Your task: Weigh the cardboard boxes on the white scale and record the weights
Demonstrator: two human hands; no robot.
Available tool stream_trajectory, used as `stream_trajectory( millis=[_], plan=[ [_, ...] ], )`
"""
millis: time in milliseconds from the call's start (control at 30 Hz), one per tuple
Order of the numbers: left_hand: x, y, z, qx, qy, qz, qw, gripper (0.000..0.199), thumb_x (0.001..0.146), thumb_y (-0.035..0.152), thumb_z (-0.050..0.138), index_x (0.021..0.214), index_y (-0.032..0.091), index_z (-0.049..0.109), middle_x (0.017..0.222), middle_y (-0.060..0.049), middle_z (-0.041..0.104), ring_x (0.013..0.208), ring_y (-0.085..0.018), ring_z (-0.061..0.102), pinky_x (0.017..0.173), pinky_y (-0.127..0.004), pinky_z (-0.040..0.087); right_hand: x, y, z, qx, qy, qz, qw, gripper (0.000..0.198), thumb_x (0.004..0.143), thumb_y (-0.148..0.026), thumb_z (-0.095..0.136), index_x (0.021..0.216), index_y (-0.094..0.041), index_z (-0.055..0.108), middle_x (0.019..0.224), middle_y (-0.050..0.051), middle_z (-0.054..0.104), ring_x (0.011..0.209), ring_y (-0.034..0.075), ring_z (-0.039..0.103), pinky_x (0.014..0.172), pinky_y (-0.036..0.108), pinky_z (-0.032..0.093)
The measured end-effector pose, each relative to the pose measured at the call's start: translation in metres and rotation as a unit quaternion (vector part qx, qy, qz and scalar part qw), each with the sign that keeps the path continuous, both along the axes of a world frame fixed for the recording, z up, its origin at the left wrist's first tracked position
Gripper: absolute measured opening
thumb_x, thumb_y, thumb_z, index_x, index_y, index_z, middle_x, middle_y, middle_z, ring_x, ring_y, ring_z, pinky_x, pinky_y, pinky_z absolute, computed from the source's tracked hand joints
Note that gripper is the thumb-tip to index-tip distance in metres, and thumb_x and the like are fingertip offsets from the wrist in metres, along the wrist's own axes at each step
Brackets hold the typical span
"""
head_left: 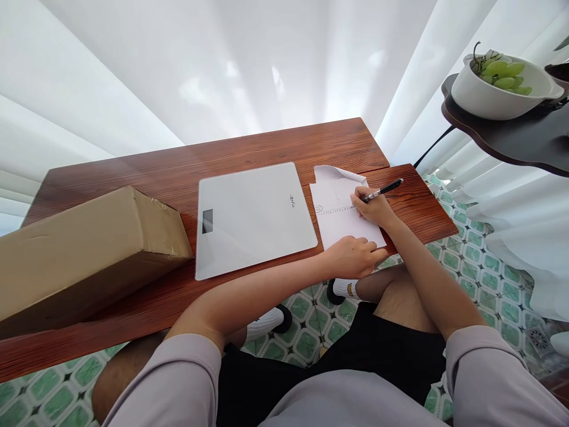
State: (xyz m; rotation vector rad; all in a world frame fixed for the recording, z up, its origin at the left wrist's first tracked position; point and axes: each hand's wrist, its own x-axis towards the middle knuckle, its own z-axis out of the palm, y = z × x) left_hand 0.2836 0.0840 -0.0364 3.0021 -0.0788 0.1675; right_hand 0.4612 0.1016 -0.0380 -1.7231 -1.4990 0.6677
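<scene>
My right hand (371, 207) is closed round a black pen (391, 185), its tip down on a white sheet of paper (331, 228). A row of small handwritten marks and a circled note at its left run across the sheet. The paper's top edge is folded or curled. My left hand (354, 256) lies over the sheet's lower edge, fingers bent together and holding it at the table's front edge; the fingertips are partly hidden. Just left of the paper lies a flat white bathroom scale (255, 216) with a small dark display (207, 220).
The wooden table (267, 142) carries a long brown cardboard box (84, 249) at the left. At upper right, a dark shelf (498, 142) holds a white bowl (484, 95) of green grapes (504, 74). White curtains (288, 65) hang behind; the floor (466, 255) has green tiles.
</scene>
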Motion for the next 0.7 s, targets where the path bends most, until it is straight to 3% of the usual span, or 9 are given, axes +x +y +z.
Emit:
stream_trajectory(
  millis=[700],
  plan=[
    [0.0002,0.0003,0.0024,-0.009,0.007,0.001,1.0,0.026,0.101,0.027,0.036,0.119,0.02,0.053,0.09,-0.004,0.064,0.079,-0.019,0.062,0.053,-0.031,0.033,-0.0024,-0.0007,-0.0011,0.005,0.02,-0.024,0.999,0.031,0.09,-0.031,0.05,0.064,-0.02,0.037,0.05,-0.002,0.049,0.045,0.013,0.05,0.051,0.027,0.039]
  ],
)
